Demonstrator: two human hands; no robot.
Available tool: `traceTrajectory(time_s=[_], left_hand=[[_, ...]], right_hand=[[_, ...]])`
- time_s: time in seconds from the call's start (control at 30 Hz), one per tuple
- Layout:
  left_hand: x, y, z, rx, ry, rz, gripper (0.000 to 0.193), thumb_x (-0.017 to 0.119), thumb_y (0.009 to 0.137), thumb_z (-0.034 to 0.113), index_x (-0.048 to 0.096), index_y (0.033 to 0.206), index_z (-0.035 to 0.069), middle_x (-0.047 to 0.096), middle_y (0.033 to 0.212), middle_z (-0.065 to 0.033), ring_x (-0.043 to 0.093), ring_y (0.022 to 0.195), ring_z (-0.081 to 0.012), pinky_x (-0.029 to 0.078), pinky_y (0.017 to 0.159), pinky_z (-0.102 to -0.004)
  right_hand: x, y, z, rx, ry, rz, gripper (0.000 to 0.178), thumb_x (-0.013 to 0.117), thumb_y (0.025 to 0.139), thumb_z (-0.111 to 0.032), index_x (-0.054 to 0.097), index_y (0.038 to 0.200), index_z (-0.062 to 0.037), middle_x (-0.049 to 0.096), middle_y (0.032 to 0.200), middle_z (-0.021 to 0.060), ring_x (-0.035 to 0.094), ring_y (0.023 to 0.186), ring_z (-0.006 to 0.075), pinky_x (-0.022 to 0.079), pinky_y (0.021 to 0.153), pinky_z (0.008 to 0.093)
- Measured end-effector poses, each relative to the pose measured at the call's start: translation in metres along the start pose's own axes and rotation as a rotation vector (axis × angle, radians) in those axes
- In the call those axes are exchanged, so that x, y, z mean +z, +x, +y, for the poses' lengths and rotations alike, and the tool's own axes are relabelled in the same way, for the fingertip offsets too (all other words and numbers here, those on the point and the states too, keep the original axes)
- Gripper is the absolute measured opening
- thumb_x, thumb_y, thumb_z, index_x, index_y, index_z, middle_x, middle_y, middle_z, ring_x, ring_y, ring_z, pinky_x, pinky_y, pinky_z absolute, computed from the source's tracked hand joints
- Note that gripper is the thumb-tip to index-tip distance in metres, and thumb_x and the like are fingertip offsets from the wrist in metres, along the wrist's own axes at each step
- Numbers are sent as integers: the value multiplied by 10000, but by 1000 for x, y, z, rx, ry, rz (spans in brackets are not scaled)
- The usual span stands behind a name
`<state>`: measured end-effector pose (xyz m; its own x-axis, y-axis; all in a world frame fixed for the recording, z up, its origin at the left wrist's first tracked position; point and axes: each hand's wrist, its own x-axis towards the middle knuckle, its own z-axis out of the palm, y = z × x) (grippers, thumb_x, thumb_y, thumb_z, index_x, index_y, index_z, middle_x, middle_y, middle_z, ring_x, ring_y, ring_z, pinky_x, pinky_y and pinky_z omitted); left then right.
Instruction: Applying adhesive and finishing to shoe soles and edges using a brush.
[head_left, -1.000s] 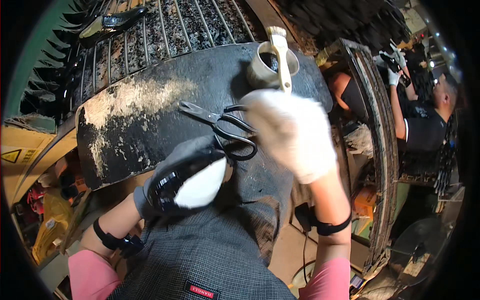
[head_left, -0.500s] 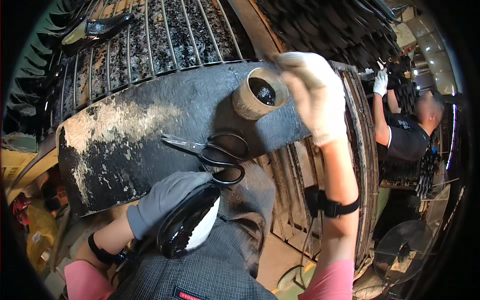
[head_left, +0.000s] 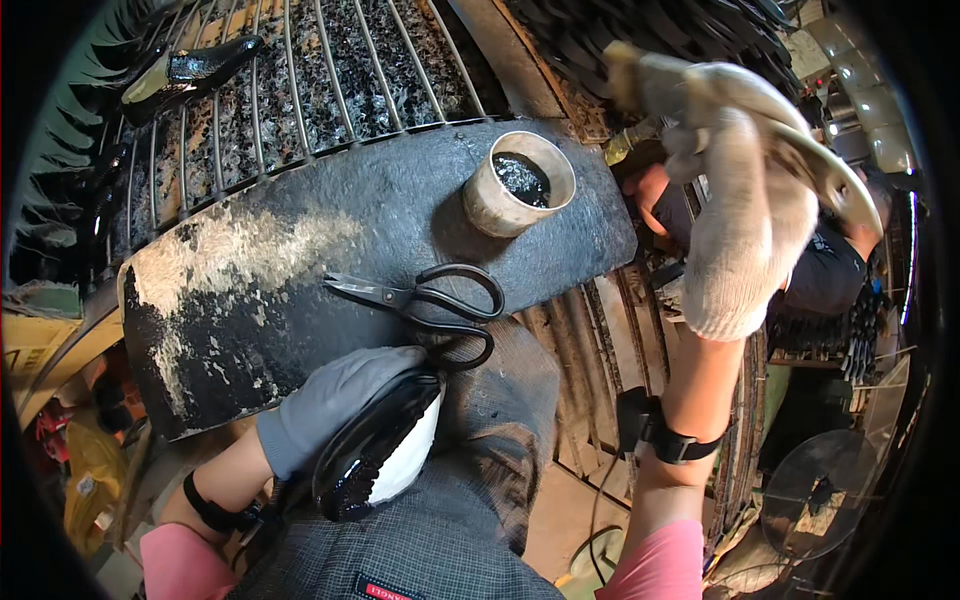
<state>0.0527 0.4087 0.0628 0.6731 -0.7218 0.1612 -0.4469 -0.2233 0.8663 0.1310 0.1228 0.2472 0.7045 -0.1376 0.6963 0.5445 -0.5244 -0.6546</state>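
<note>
My left hand [head_left: 335, 405], in a grey glove, is closed on the side of a shoe [head_left: 408, 455] resting over my lap. Glossy black covers part of the shoe with a jagged edge, and the other part is white. My right hand [head_left: 745, 220], in a pale glove, is raised at the right, gripping a brush [head_left: 775, 100] with a pale flat handle; it is smeared by motion. On the dark board in front of me stands a round pot [head_left: 490, 205] with shiny black liquid inside. Black-handled scissors [head_left: 400, 298] lie partly open just beyond the shoe.
Beyond the worn board [head_left: 270, 260] is a metal-barred rack [head_left: 325, 70], with another glossy black shoe [head_left: 190, 75] at its left. Dark pieces [head_left: 600, 30] are stacked far right. Behind my right hand is a co-worker [head_left: 820, 280]; a round fan [head_left: 820, 495] stands lower right.
My right hand has moved from beside the pot up and to the right, and the brush now shows in it. A co-worker's gloved hand has gone from view. My left hand stays on the shoe.
</note>
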Motion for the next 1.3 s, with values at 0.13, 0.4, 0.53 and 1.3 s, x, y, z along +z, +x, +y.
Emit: traceTrajectory(time_s=[0.13,0.4,0.53,1.3], left_hand=[[3,-4,2,-69,99,-14,502,667,921,87,540,1404,34,656,1299,-160,658,1163,-345,527,1015,-428],[48,11,3,89,240,98,532,696,904,68,528,1403,-5,637,1322,-210,638,1201,-386,511,1037,-464],[75,31,-7,220,286,160,551,714,894,57,521,1403,-27,627,1334,-239,626,1223,-410,501,1049,-484],[119,68,-13,546,303,141,531,708,922,148,554,1406,-6,583,1426,-235,570,1303,-417,437,1109,-459]], right_hand=[[2,-39,63,-167,-378,-187,200,627,1001,-137,702,1159,-40,711,1003,73,639,794,153,527,722,272],[-47,-136,26,504,470,126,234,640,999,-56,636,1224,8,712,1119,140,689,836,180,592,768,313],[-78,-222,33,692,1118,471,306,598,1054,-224,599,1274,-11,704,1082,173,715,801,218,613,697,315],[-78,-275,-10,868,662,334,129,709,906,3,591,941,-34,699,912,77,672,847,124,573,759,278]])
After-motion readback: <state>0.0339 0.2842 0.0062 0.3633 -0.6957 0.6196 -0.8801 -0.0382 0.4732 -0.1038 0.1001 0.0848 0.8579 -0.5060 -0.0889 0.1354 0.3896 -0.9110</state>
